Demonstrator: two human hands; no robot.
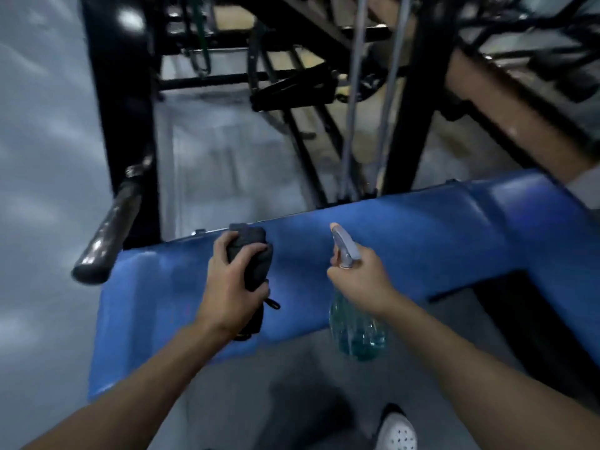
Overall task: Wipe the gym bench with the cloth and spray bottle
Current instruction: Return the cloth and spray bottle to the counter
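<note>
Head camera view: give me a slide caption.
Left hand grips dark cloth over blue gym bench; right hand holds spray bottle.

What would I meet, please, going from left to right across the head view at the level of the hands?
black bar handle → left hand gripping the dark cloth → right hand holding the spray bottle, all over the blue bench.

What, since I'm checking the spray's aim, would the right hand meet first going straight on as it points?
Probably the blue bench pad, just past the spray bottle nozzle; depth is unclear.
</note>
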